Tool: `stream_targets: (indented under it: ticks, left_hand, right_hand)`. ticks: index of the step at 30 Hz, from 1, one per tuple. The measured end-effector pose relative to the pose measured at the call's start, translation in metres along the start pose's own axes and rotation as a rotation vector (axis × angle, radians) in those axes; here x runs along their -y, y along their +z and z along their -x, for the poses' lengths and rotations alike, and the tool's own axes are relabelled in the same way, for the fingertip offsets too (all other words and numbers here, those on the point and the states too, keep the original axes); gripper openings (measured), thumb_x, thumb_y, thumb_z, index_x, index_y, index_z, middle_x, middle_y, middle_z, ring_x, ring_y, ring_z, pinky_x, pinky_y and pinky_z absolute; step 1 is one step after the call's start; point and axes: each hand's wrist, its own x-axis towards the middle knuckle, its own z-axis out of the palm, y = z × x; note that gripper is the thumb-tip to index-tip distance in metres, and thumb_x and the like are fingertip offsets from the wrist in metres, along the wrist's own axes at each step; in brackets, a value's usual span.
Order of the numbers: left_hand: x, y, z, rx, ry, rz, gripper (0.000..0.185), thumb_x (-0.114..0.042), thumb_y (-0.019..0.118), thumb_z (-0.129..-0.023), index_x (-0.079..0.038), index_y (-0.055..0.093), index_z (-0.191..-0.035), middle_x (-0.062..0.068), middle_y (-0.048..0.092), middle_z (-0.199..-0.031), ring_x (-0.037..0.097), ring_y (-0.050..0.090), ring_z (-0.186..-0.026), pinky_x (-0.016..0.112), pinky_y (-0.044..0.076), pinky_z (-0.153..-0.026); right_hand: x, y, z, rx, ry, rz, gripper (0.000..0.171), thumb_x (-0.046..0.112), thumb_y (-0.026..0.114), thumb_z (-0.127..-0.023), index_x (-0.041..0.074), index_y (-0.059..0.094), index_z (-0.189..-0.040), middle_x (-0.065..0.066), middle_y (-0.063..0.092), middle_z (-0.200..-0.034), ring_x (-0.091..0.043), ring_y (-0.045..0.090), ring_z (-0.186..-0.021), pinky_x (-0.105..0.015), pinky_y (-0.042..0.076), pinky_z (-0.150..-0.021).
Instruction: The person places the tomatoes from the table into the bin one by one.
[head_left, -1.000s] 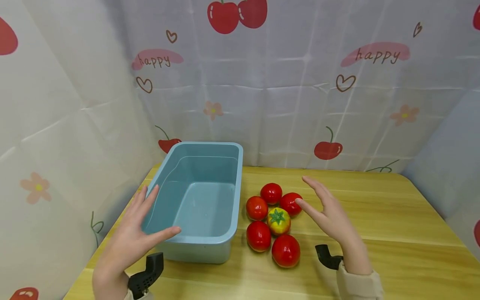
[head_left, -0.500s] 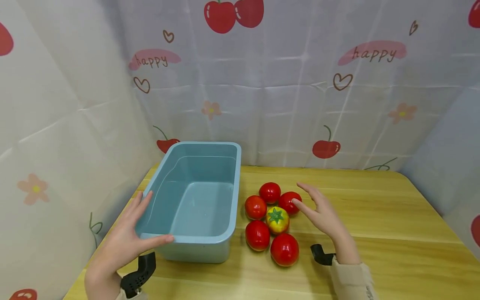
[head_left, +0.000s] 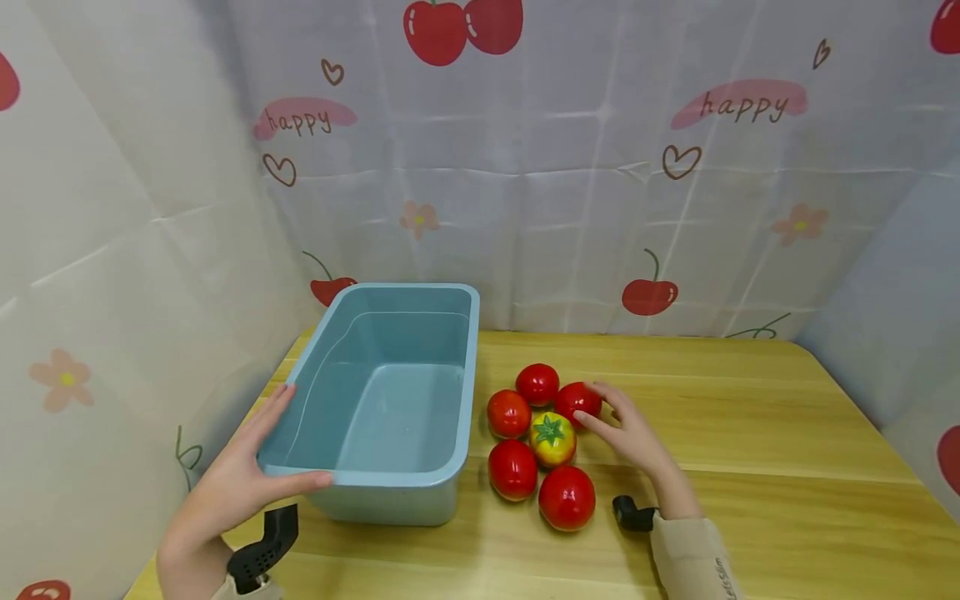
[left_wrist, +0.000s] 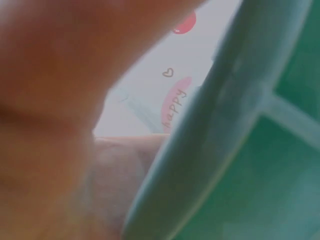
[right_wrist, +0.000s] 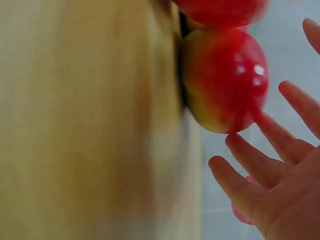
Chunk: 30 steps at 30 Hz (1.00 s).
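Head, right tomato: mid-desk, right side of the group; other tomatoes left of it and nearer the desk's near edge.
Nearer hand: right hand; tomato lies to its left, at the fingers.
Right hand state: thumb and fingers apart, tomato between them; contact unclear.
Tomato axis: roundish, no clear long axis; stem end not seen.
Yellow tomato: among the others, green top up.
Tub: left of tomatoes, by desk's left edge; mouth up, long axis runs near edge to far edge.
Left hand: spread round tub's near-left corner, thumb along near side; well apart from tomatoes.
Left wrist, tub: blurred rim slants beside the left hand; can't tell how firm the contact.
Right wrist, tomato: probably the right one; at fingertips, touching or just beside; yellowish side toward desk.
Right wrist, fingers: straight, spread, clamped on nothing.
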Motion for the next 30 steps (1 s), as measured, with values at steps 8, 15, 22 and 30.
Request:
stream_targets:
  ticks: [8, 15, 22, 30]
  left_hand:
    - [0.002, -0.002, 0.000, 0.008, -0.010, 0.002, 0.107, -0.032, 0.083, -0.071, -0.028, 0.012, -0.152, -0.002, 0.005, -0.156, 0.038, 0.014, -0.136, 0.061, 0.024, -0.095]
    - [0.001, -0.002, -0.001, 0.009, -0.006, -0.007, 0.107, -0.032, 0.082, -0.071, -0.026, 0.013, -0.152, -0.001, 0.006, -0.156, 0.039, 0.014, -0.136, 0.062, 0.025, -0.095]
    - [-0.001, -0.002, -0.001, 0.011, -0.017, -0.011, 0.107, -0.034, 0.082, -0.071, -0.028, 0.012, -0.152, -0.001, 0.006, -0.156, 0.039, 0.015, -0.136, 0.062, 0.025, -0.095]
    - [-0.001, -0.002, 0.000, 0.011, -0.024, -0.016, 0.107, -0.035, 0.082, -0.070, -0.027, 0.013, -0.152, 0.001, 0.007, -0.157, 0.039, 0.015, -0.136, 0.062, 0.025, -0.095]
  right_hand:
    - [-0.009, 0.008, -0.003, -0.016, 0.036, -0.064, 0.062, 0.034, 0.066, -0.088, 0.007, 0.043, -0.139, -0.020, 0.020, -0.150, -0.042, 0.024, -0.133, -0.057, 0.029, -0.103]
    - [0.001, 0.013, -0.002, -0.028, 0.018, -0.121, 0.059, 0.019, 0.066, -0.089, 0.002, 0.038, -0.139, -0.025, 0.029, -0.142, -0.044, 0.037, -0.125, -0.057, 0.031, -0.102]
    - [0.005, 0.015, -0.001, -0.060, 0.015, -0.111, 0.058, 0.011, 0.066, -0.088, 0.001, 0.037, -0.137, -0.027, 0.036, -0.134, -0.045, 0.046, -0.116, -0.057, 0.036, -0.098]
    - [-0.018, 0.018, -0.008, -0.071, 0.046, -0.090, 0.064, 0.026, 0.069, -0.086, 0.008, 0.037, -0.139, -0.022, 0.035, -0.138, -0.043, 0.045, -0.119, -0.054, 0.039, -0.096]
